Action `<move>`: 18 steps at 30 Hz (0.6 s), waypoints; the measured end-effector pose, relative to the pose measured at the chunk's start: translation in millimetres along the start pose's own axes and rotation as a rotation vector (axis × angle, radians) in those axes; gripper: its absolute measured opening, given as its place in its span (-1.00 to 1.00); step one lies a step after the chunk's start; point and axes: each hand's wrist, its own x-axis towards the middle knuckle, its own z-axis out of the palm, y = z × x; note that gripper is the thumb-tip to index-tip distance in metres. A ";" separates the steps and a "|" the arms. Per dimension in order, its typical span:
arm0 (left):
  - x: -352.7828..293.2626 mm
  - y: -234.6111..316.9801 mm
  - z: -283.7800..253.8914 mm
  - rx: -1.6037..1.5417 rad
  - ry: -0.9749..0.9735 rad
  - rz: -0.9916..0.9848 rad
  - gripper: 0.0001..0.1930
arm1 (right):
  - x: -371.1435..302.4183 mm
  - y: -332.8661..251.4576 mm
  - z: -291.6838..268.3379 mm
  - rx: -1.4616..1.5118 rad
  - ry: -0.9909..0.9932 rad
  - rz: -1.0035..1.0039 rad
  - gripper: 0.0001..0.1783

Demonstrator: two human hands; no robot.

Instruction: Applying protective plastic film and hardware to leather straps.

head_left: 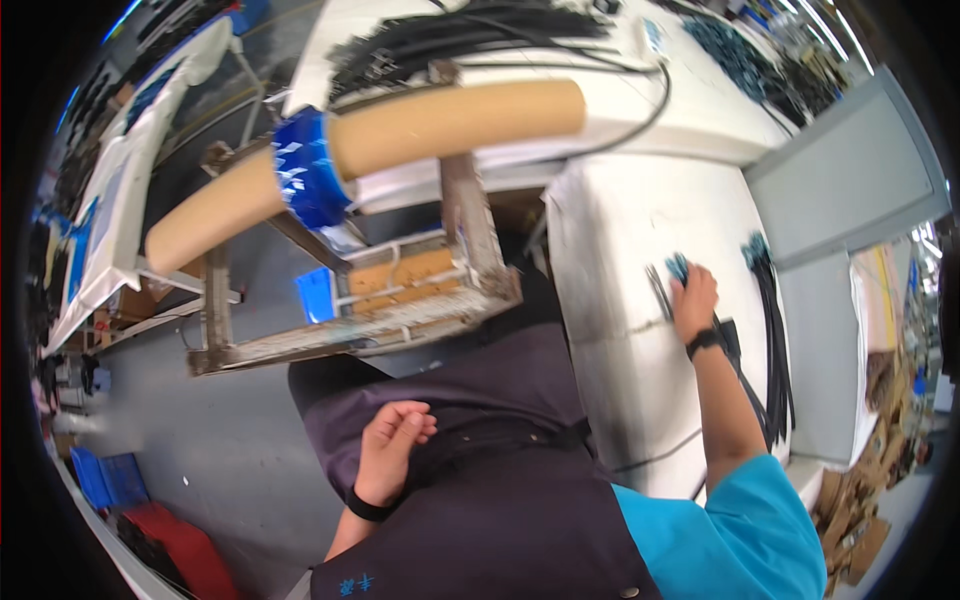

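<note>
Touching the teal-tipped bundle of cords (677, 266) on the white table (618, 220), I have my right hand (697, 298) bent over it, though I cannot tell whether my fingers pinch it tight. Just left of them lies a slim metal tool (657, 290), and off to the right another dark bundle (772, 350). In front of my apron (480, 500), my left hand (390, 450) is loosely curled, fingers drawn in toward the thumb

Cardbd tube (450, 125) — matt; plastic wrap (305, 165) — glossy.
</note>
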 end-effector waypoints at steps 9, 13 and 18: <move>-4.9 -3.1 -13.1 -0.042 -0.005 -0.020 -0.80 | 44.7 -68.3 -86.5 0.767 -0.095 0.087 -0.57; 7.7 -1.7 -12.8 -0.074 -0.056 -0.032 -0.80 | 97.1 -129.8 -113.2 0.913 -0.310 -0.129 -0.79; 18.5 0.7 -17.2 -0.076 -0.039 -0.021 -0.80 | 188.5 -192.0 -112.1 0.861 -0.349 -0.402 -0.81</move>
